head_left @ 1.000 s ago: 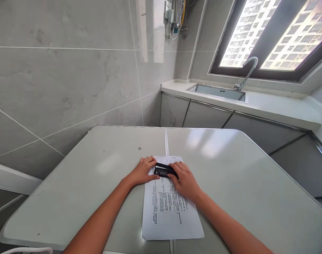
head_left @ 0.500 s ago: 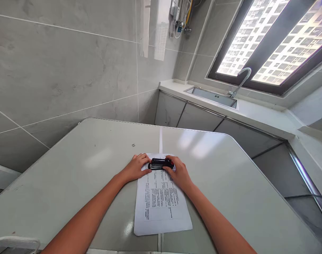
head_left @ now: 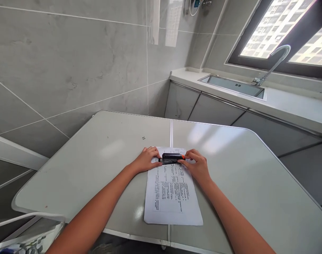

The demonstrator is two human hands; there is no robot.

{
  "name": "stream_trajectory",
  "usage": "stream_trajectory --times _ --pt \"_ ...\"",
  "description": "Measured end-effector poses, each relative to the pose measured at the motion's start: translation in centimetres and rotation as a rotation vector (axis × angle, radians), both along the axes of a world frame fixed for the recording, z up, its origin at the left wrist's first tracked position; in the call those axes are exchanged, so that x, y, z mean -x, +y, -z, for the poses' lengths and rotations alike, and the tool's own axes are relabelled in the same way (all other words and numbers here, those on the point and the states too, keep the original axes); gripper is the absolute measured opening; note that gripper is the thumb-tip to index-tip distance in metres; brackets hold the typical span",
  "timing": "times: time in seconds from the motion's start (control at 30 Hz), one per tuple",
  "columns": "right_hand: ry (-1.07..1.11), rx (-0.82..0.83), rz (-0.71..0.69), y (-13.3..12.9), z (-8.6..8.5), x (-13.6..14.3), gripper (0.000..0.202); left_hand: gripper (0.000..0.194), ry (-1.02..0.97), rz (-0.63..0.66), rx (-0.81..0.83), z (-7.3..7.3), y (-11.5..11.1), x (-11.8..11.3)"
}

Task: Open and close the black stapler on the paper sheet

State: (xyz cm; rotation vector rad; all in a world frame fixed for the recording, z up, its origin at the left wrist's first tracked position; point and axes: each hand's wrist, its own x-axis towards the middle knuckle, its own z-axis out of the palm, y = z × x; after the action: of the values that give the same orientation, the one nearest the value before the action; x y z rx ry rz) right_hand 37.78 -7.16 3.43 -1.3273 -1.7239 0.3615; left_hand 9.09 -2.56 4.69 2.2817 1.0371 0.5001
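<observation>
A black stapler (head_left: 172, 157) with an orange-red part at its right end lies sideways over the upper part of a printed white paper (head_left: 174, 208). My left hand (head_left: 148, 159) pinches the stapler's left end between thumb and fingers. At the right end, my right hand (head_left: 196, 163) holds it, thumb on the near side and fingers at the orange-red part. The paper rests across the seam of the pale folding table (head_left: 118, 148). Whether the paper is between the stapler's jaws cannot be made out.
Small dark staple-like bits (head_left: 143, 138) lie on the table beyond my left hand. A counter with a sink (head_left: 232, 85) and tap stands behind at the right. A white-framed rack or basket (head_left: 41, 234) is at the lower left.
The view has shifted, so table and hands appear further right. The stapler's orange-red end shows more, and my right fingers sit nearer its tip. Both hands still hold it.
</observation>
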Motion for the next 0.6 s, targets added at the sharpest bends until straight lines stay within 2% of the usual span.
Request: stream_trajectory --times 0.17,0.33,0.37,0.47,0.53,0.6 --pt "-0.076 -0.026 0.021 0.6 -0.2 -0.4 0.029 0.03 0.008 0.006 0.014 -0.2 -0.1 0.0" --pt "-0.091 -0.015 -0.044 0.8 -0.4 0.0 0.023 0.027 0.008 0.012 0.007 -0.4 -0.2 0.1" --pt "-0.072 -0.001 -0.079 0.8 -0.3 0.3 0.024 0.026 0.011 0.017 0.002 -0.5 -0.2 0.1" --pt "-0.032 0.088 -0.225 0.7 -0.1 1.4 0.047 0.028 0.023 0.016 -0.005 -0.5 -0.2 0.1" --pt "-0.03 0.133 -0.266 0.6 0.0 2.1 0.04 0.029 0.031 0.012 0.004 -0.5 -0.2 0.1" --pt "-0.023 0.123 -0.242 0.3 -0.1 2.3 0.025 0.033 0.035 0.012 0.012 -0.5 -0.2 0.2"
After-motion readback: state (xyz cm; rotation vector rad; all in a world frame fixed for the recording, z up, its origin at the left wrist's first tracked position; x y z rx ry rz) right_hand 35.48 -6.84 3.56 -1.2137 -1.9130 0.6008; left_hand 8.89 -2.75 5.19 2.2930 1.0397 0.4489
